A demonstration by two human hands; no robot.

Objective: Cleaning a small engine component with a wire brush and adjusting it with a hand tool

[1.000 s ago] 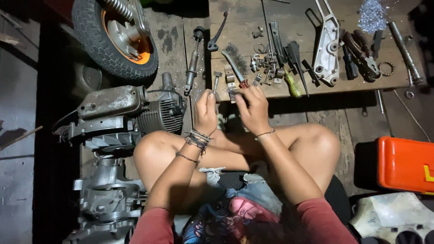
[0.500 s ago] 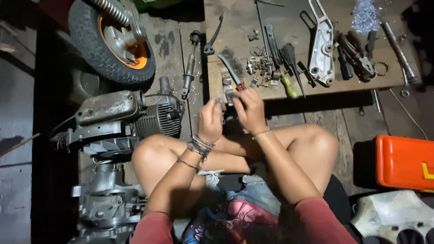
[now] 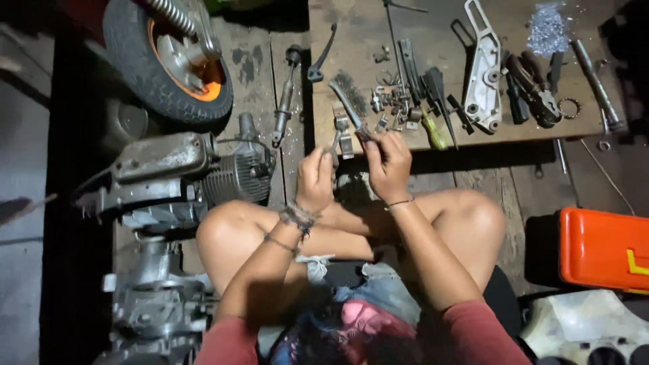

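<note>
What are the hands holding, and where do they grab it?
The left hand and right hand pinch a small metal part between their fingers, above the wooden board's edge. Which end they grip cannot be told.

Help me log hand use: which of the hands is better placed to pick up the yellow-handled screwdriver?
Right hand: the yellow-handled screwdriver lies on the board just beyond it, while the left hand sits farther away.
</note>
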